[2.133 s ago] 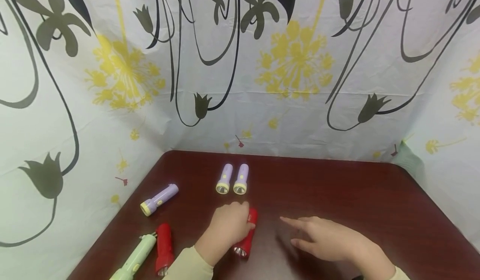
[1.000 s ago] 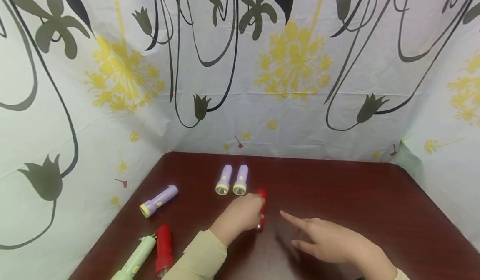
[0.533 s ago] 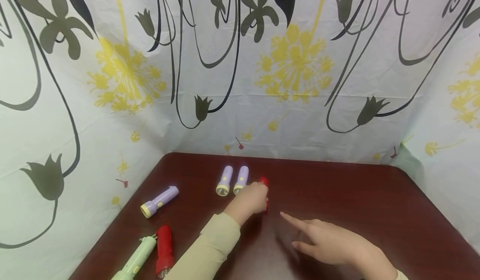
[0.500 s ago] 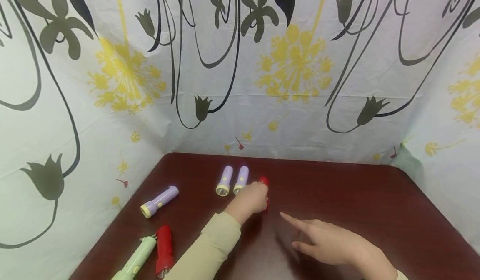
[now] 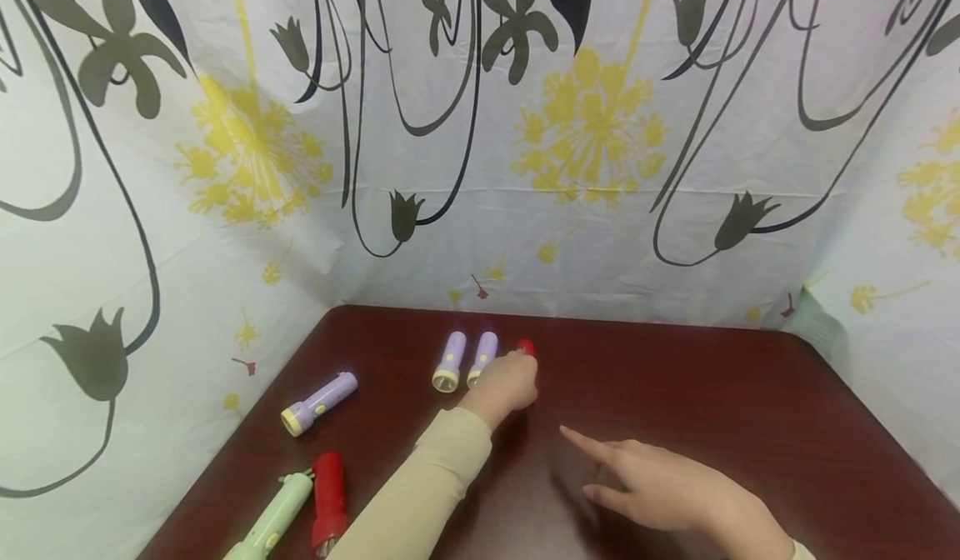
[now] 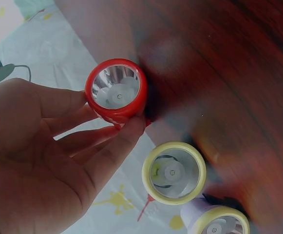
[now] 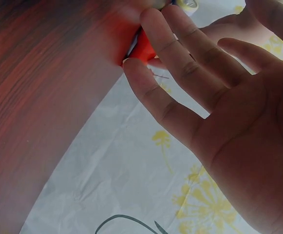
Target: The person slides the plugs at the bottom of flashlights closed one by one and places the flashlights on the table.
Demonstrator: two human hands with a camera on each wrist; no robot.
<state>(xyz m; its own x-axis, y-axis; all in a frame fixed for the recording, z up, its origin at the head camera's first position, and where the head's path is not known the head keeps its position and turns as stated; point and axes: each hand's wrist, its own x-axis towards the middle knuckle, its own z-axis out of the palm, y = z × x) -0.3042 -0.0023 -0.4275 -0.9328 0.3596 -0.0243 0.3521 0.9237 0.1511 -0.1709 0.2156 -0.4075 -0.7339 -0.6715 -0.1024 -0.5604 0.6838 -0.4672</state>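
Note:
My left hand [image 5: 507, 381] grips a red flashlight [image 5: 527, 347] beside two lavender flashlights near the back of the table. Only the red tail end shows in the head view; the hand covers the rest. In the left wrist view, thumb and fingers pinch the red flashlight [image 6: 116, 90] around its body, lens toward the camera. The lavender flashlights [image 5: 450, 362] with cream rims stand side by side, the nearer one [image 5: 487, 348] partly behind my hand. My right hand [image 5: 652, 481] hovers at the right front, fingers extended, holding nothing.
At the left lie another lavender flashlight [image 5: 321, 402], a second red flashlight [image 5: 328, 493] and a pale green flashlight [image 5: 276, 517]. The dark red-brown table [image 5: 675, 377] meets a white floral cloth [image 5: 465, 152] at the back and sides.
My left hand has carried the red flashlight from the front middle away from me and slightly right, up beside the lavender pair. The right hand has stayed nearly still.

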